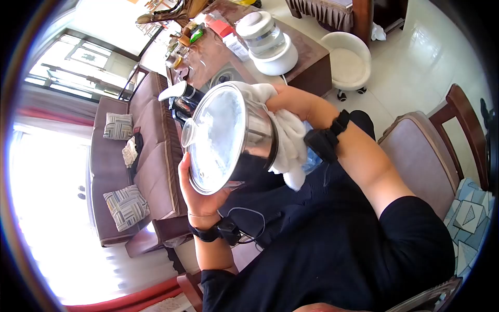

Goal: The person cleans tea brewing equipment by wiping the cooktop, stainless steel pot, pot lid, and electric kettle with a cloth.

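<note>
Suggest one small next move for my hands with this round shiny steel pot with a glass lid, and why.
I'd probably slide the bunched white cloth a little further along the round shiny steel pot: your right hand has it against the side, and your left hand supports the opposite edge.

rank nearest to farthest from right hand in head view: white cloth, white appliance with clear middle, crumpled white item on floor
1. White cloth, against the right hand
2. White clear-middled appliance, on the brown table
3. Crumpled white item, beyond, on floor
</note>
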Action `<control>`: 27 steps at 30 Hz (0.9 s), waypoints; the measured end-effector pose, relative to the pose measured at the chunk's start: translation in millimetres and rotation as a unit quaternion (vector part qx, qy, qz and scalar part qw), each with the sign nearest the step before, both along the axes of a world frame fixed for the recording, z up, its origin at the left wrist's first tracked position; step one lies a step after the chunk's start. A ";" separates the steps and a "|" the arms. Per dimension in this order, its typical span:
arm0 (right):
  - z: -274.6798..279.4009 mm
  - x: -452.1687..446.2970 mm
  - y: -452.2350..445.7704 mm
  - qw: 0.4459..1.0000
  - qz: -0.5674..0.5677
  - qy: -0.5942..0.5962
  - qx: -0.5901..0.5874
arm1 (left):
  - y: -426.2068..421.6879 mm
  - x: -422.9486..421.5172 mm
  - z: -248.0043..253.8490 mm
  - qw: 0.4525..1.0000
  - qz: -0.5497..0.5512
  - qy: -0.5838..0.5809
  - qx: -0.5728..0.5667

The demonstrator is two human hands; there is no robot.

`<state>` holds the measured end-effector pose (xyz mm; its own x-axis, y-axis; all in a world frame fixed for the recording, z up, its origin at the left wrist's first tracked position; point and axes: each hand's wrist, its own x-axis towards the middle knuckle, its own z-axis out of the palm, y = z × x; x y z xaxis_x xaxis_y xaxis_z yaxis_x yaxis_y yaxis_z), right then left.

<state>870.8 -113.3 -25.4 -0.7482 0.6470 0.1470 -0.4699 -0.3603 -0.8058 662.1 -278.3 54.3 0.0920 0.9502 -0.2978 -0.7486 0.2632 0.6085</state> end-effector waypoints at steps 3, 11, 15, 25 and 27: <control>-15.4 -20.1 -6.2 0.999 -0.027 0.019 -0.037 | 1.0 -6.7 -1.4 0.999 0.014 0.007 0.029; 1.2 -9.0 -31.9 0.997 0.072 -0.015 -0.035 | -13.1 -87.6 -13.1 0.978 0.163 0.032 0.129; 38.4 25.6 5.6 0.999 -0.024 -0.040 -0.024 | -31.9 -104.0 -18.2 0.940 0.317 0.110 0.058; 66.5 -106.0 151.1 0.760 -0.376 -0.190 0.494 | -37.8 -122.4 -85.9 0.920 0.388 0.034 0.029; 27.2 -146.9 170.5 0.618 -0.335 -0.323 0.633 | -42.2 -129.4 -100.9 0.926 0.376 0.015 0.031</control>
